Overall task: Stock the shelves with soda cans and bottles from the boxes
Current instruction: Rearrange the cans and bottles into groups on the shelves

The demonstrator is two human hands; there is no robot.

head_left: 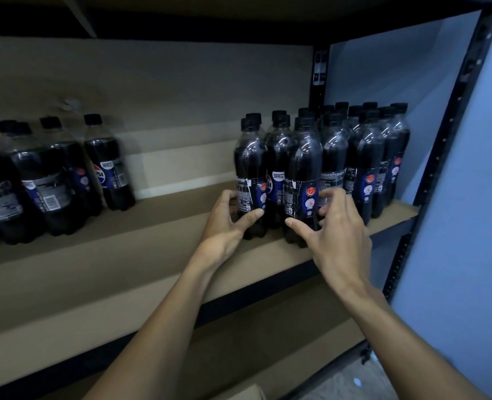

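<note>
1. My left hand (224, 223) is bare: nothing is worn on the fingers, the back of the hand or the wrist that shows.
2. My right hand (340, 235) is bare too. Its back faces me, so the knuckles and the thin ridges of the tendons running to the fingers stand out under the dim light.
3. My fingers are long and slim. The nails are too small and shadowed for me to tell much about them.
4. My left forearm (164, 313) is uncovered for all of its length that I can see.
5. My right forearm (397, 327) is likewise uncovered, smooth and lean, widening from a narrow wrist.
</note>
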